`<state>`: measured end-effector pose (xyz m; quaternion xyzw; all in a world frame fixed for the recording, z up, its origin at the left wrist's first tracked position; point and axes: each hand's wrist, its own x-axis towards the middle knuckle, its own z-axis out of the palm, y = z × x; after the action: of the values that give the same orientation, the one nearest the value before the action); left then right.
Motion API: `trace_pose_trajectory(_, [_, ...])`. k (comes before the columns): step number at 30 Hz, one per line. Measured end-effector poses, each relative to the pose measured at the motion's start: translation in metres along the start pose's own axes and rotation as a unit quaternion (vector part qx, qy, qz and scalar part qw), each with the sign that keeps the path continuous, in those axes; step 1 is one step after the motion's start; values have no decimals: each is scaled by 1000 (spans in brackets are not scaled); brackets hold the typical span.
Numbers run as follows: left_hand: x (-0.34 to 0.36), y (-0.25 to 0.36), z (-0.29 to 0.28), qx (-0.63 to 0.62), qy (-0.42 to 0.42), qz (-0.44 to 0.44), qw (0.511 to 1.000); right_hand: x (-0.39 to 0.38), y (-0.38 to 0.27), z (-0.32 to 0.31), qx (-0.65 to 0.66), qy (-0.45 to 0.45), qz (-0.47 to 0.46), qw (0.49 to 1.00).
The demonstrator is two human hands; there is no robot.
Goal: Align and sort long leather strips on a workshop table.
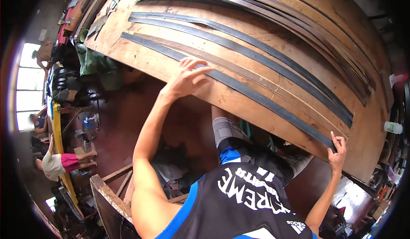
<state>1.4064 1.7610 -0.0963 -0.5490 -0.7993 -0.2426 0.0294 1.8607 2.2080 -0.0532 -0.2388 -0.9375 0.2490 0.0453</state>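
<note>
A long dark grey strip (256, 96), flat like a strap, lies slantwise along the near edge of the wooden board (149, 61). My right hand (337, 150) pinches its right end between thumb and fingers. Over the strip's left half hovers my left hand (191, 77), fingers apart and slightly bent; whether the fingertips touch the strip I cannot tell. Just beyond runs a brown strip (256, 78). Two more dark grey strips, one nearer (239, 46) and one farther (256, 40), lie roughly parallel to it.
A bundle of several dark and brown strips (273, 14) rests farther back on the board. A pale plastic container (393, 127) is at the far right. Below left stands a wooden frame (106, 196). At left, a person in a white top (53, 166) is near a yellow beam (57, 128).
</note>
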Motion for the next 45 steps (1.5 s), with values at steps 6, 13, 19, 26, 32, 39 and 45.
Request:
trace_pose_trajectory(6, [4,39,17,20,-31,3,999,-27,42,-19,-21,17,2,1000])
trace_pose_trajectory(13, [-14,24,-3,58,-30,-40,997,-12,17,-5,-52,16,-33,998])
trace_pose_trajectory(19, [-46,-19,-43,126,-39,-118,984,7,-52,36,14,16,-70,997])
trace_pose_trajectory(26, [-27,-33,-42,124,18,-178,976,40,-63,68,14,50,-124,991])
trace_pose_trajectory(32, [63,39,52,57,10,-42,997,38,25,69,-120,205,51,970])
trace_pose_trajectory(39, [150,108,141,-20,4,60,998,41,18,90,-94,171,49,980])
trace_pose_trajectory(45, [175,165,171,-89,-38,105,990,39,17,76,50,177,2,983])
